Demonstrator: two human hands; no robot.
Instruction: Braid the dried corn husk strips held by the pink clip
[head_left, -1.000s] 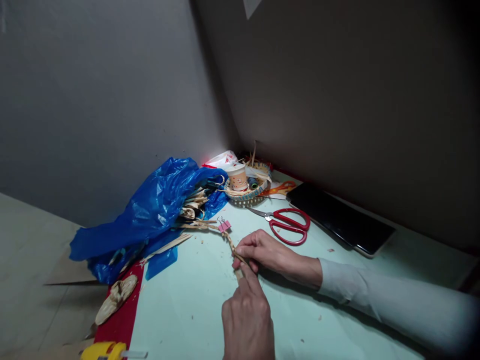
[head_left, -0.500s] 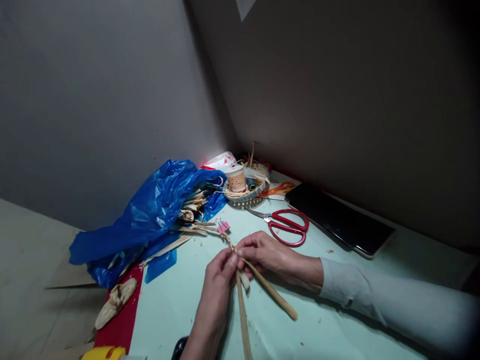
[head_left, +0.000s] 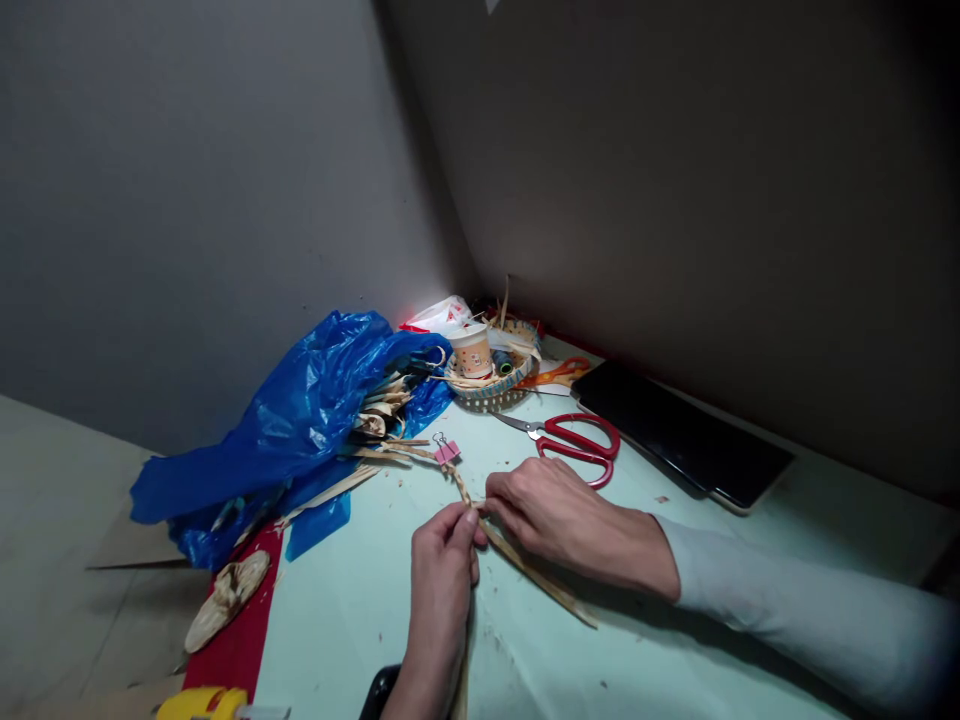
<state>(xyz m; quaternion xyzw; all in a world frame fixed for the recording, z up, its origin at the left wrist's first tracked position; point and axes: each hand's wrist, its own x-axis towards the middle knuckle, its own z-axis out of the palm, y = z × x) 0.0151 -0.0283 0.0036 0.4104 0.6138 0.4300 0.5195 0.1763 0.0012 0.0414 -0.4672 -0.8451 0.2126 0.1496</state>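
Observation:
A short braid (head_left: 458, 482) of pale dried plant strips runs from a pink binder clip (head_left: 447, 453) down to my hands. My left hand (head_left: 444, 555) pinches the braid's lower end between thumb and fingers. On the right, my right hand (head_left: 547, 515) is closed, its fingertips at a strip beside the braid's end. One loose strip (head_left: 551, 588) slants out to the lower right beneath my right hand. Another strip (head_left: 463, 690) hangs down behind my left wrist, mostly hidden by it.
Red-handled scissors (head_left: 577, 440) lie beyond my right hand, near a black flat device (head_left: 682, 435). A blue plastic bag (head_left: 300, 400) of dried strips stands left. Behind is a round basket (head_left: 491, 398) with a paper cup (head_left: 472, 352). A yellow tool (head_left: 202, 703) sits lower left.
My right hand has drawn slightly right, away from my left hand, and turned knuckles up. The hanging strip has swung left behind my left wrist. My left hand keeps its pinch.

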